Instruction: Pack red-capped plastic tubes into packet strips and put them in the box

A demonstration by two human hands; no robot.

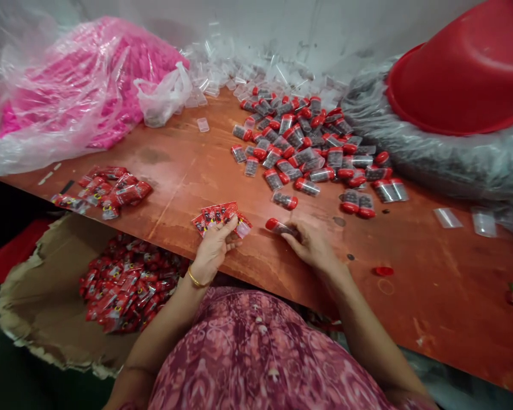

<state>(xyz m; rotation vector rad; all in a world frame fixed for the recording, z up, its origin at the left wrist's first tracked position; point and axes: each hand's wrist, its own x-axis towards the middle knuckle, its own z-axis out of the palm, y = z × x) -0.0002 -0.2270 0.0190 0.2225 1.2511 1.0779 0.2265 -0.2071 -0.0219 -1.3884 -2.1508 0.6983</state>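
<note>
My left hand [212,250] is closed on a fan of small red printed packets [215,213], its thumb lying over them near the table's front edge. Just to the right, my right hand [311,244] grips a small clear tube with a red cap [273,224], tilted with the cap pointing left. My right fingers partly hide the tube. Beyond it lies another red-capped tube [285,200] with dark balls inside. A large heap of such tubes [297,136] spreads across the back of the table.
Filled red packets [118,191] lie at the table's left edge, above a torn cardboard box [38,302] of more packets. A bag of pink items [106,74] stands back left. Back right, a red tub [461,74] rests on a bag of dark items [427,159]. A loose red cap [383,271] lies right.
</note>
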